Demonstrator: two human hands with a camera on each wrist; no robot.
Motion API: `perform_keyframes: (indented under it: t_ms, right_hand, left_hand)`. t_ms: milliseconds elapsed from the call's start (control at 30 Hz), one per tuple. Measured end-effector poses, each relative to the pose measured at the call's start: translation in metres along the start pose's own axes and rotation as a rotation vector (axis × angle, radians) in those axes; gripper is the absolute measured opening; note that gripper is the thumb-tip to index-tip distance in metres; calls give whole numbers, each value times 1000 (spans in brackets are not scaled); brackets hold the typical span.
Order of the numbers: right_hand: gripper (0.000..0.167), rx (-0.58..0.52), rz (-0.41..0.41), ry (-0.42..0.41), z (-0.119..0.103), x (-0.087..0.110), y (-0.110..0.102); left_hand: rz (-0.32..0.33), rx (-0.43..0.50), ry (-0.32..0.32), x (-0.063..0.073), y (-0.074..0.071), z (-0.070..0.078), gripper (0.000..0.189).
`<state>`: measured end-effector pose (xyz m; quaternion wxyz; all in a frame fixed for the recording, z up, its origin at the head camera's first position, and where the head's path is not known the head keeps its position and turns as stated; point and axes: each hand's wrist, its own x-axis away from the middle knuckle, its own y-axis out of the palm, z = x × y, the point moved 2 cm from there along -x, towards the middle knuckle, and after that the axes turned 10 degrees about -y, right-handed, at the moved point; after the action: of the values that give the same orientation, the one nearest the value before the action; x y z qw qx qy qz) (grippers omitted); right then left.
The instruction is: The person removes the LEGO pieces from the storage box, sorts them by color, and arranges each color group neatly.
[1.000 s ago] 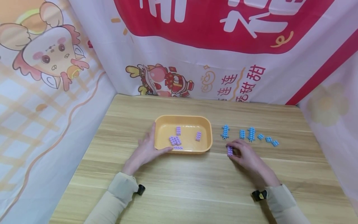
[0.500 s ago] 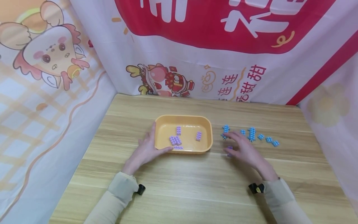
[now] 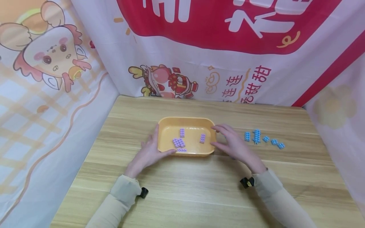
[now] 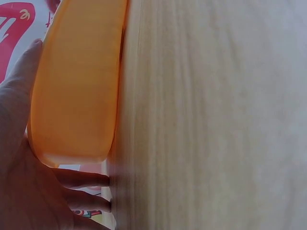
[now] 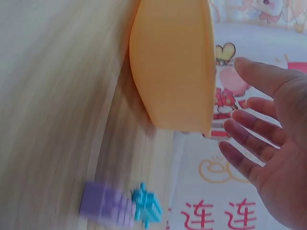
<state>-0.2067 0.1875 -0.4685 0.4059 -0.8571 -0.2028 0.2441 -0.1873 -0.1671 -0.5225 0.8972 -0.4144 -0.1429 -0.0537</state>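
Observation:
My left hand (image 3: 149, 152) rests against the left end of a yellow-orange plastic tray (image 3: 186, 154), its thumb along the front rim. In the left wrist view the other fingers stretch past the tray's short end, reaching down to the table. My right hand (image 3: 235, 144) is over the tray's right rim, fingers spread with nothing between them. Several purple toy bricks lie inside, one brick (image 3: 202, 138) near the right end and another brick (image 3: 182, 132) towards the back. On the table, the right wrist view shows a purple brick (image 5: 106, 205), mostly hidden under my hand in the head view.
Blue pieces lie right of my hand: a brick (image 3: 247, 136), a long piece with side pegs (image 3: 256, 136), and small bricks (image 3: 274, 142). A turquoise pegged piece (image 5: 145, 205) is beside the purple brick. A printed cloth (image 3: 159, 47) hangs behind the wooden table (image 3: 182, 196).
My right hand has let go of the purple brick on the table and moved left to the tray's right rim. My left hand and the tray have stayed put.

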Motion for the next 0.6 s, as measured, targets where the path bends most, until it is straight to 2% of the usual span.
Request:
perform_keyframes:
  t_ms: [133,267,500,600]
  right_hand:
    - [63,10,-36,-33,-8,-14,9]
    - [65,64,-97,-48,-11,-27,18]
    - [64,293,-238,-93,-12,-47,33]
    - [52,346,-287,-68,-13,-53,39]
  left_hand:
    - [-2,-3,-6,0,0,0,150]
    - [0,-8,-4,-1,0,0,150]
    - [5,-1,16,0,-1,0,149]
    - [4,11,23,0,-1,0,149]
